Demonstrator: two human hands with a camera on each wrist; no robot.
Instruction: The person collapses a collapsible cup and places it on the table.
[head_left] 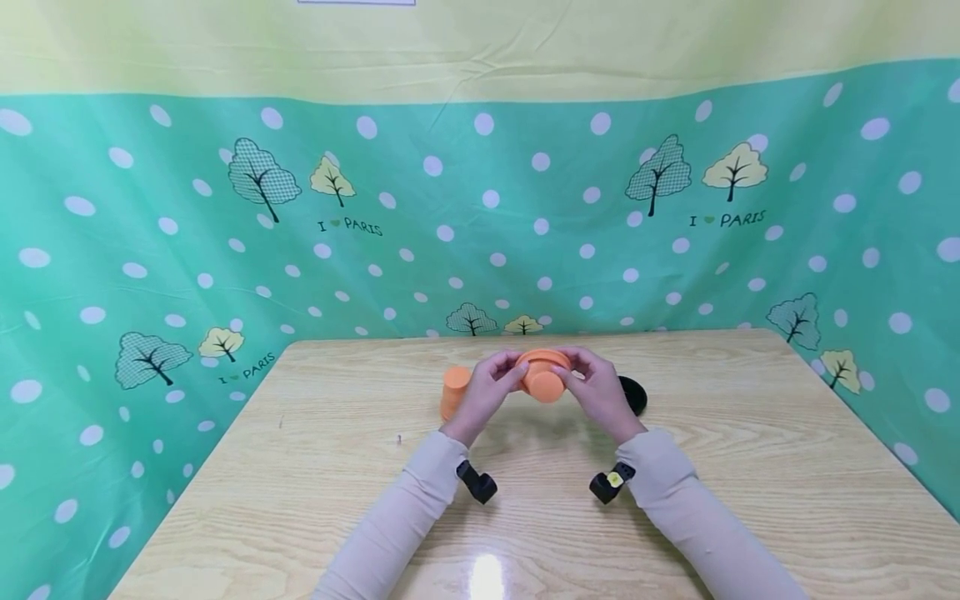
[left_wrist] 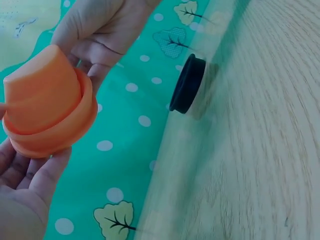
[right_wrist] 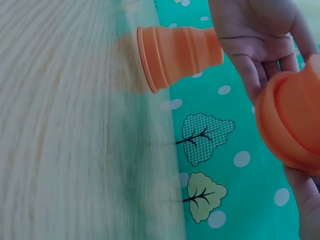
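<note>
Both hands hold an orange collapsible cup [head_left: 543,385] above the table. Its narrow base is turned toward the head camera, and its wall is partly folded into the wide rim. My left hand [head_left: 487,392] grips one side of the rim, my right hand [head_left: 600,393] the other. In the left wrist view the folded ring of the cup [left_wrist: 45,100] shows clearly. A second orange cup [head_left: 454,392], extended with stepped walls, stands wide rim down beside my left hand. Behind my right wrist lies a round black lid-like piece [head_left: 635,396], partly hidden in the head view.
The light wood table [head_left: 337,492] reaches back to a green dotted cloth [head_left: 487,200] printed with trees. Small dark marks show on the wood at left. Each wrist wears a black camera strap [head_left: 477,483].
</note>
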